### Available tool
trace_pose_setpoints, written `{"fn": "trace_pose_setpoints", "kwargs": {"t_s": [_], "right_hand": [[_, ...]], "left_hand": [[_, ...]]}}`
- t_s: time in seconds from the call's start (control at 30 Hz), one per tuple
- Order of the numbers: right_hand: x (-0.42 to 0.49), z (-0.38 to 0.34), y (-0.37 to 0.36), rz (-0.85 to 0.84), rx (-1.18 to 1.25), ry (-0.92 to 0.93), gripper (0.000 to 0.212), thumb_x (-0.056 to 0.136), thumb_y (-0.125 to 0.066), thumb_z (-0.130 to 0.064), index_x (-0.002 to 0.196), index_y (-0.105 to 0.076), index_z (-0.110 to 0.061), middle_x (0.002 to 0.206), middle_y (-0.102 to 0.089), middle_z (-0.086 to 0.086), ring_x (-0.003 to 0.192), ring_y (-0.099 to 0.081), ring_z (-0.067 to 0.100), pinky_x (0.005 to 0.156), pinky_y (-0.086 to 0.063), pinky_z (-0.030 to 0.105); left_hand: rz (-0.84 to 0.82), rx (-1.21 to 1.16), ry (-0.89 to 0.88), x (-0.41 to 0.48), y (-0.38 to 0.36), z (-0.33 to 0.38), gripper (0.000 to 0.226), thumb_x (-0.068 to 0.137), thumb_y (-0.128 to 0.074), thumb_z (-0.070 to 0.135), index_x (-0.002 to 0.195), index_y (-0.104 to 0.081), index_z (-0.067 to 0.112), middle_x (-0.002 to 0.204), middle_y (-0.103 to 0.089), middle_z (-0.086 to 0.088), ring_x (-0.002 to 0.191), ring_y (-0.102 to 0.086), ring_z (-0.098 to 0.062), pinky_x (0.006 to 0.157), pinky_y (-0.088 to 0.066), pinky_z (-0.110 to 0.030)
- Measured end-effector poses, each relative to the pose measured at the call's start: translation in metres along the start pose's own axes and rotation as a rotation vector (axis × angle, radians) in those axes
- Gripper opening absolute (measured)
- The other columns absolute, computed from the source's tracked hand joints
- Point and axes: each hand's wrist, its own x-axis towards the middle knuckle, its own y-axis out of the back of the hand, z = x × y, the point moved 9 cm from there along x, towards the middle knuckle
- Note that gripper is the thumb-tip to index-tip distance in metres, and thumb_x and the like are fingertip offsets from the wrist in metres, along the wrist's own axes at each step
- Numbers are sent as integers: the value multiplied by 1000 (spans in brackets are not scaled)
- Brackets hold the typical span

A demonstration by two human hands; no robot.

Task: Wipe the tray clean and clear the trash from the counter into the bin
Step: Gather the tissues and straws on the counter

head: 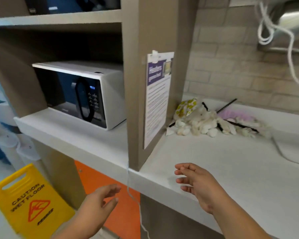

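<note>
Both hands empty, fingers relaxed. Right hand [197, 183] hovers over white counter [231, 169] edge; left hand [100, 199] lower, off the edge. Trash pile [205, 123] (crumpled tissues, yellow-print wrapper, black straws) lies on counter well beyond right hand. Microwave [79, 94] above left hand; yellow wet-floor sign [28, 199] to its left.

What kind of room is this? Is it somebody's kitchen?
Probably a shared kitchenette or break area, not a home kitchen. There is a microwave, a printed notice clipped up where people can read it, and a yellow wet-floor sign, the kind used in public places.
</note>
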Motion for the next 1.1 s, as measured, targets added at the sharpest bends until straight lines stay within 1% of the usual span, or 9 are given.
{"fn": "trace_pose_setpoints", "kwargs": {"t_s": [0.1,0.23,0.37,0.47,0.6,0.83,0.93,1.03,1.1], "right_hand": [[17,-6,38,18,26,5,19,96,-52,-19,99,-71,-19,101,-70,3,86,-66,21,77,-52,34],[46,-20,92,18,-6,10,17,94,-55,-19,100,-71,-19,102,-70,2,86,-67,20,79,-51,35],[75,-40,151,28,-65,38,17,95,-53,-20,99,-70,-20,101,-70,0,85,-68,18,78,-52,32],[95,-52,193,48,-110,46,16,93,-56,-20,97,-71,-22,99,-71,-1,85,-68,17,78,-51,31],[120,-59,246,58,-196,27,14,93,-56,-21,97,-69,-22,100,-70,-2,85,-67,16,74,-49,28],[166,-49,316,98,-411,-31,12,92,-55,-18,97,-66,-19,104,-65,0,84,-61,12,68,-45,22],[192,-44,342,166,-521,7,9,91,-57,-20,95,-65,-20,109,-63,2,90,-58,15,73,-44,23],[219,-45,358,241,-802,78,24,91,-60,-24,114,-62,-20,123,-58,-1,108,-55,16,85,-39,20],[234,-49,363,283,-981,129,35,91,-57,-23,125,-56,-18,134,-49,1,118,-50,19,95,-37,23]], "left_hand": [[6,-54,-44,25,-23,38,33,87,-63,13,96,-62,44,96,-70,17,95,-61,7,76,-49,-9],[27,-55,-112,60,-60,89,28,89,-60,16,97,-64,42,99,-63,30,94,-59,6,75,-46,-6],[49,-94,-119,99,-98,134,27,86,-63,10,95,-66,35,91,-70,16,89,-61,6,75,-44,-5],[20,-106,-98,124,-127,153,27,87,-62,13,94,-65,39,93,-69,18,91,-63,0,80,-46,-14],[1,-65,-108,152,-162,176,23,90,-59,16,99,-63,38,96,-67,16,94,-62,-3,73,-42,-7],[-67,-52,-97,195,-209,200,25,90,-58,14,99,-64,36,99,-67,16,98,-60,-4,75,-42,-8],[-85,-53,-107,211,-224,211,23,90,-58,14,102,-64,33,99,-67,15,97,-59,0,72,-42,-3],[-110,-59,-119,224,-238,218,23,90,-60,15,99,-65,35,98,-68,13,94,-57,7,73,-42,-1],[-123,-48,-125,232,-246,220,24,89,-61,16,97,-65,38,97,-69,15,95,-57,7,76,-43,-3]]}}
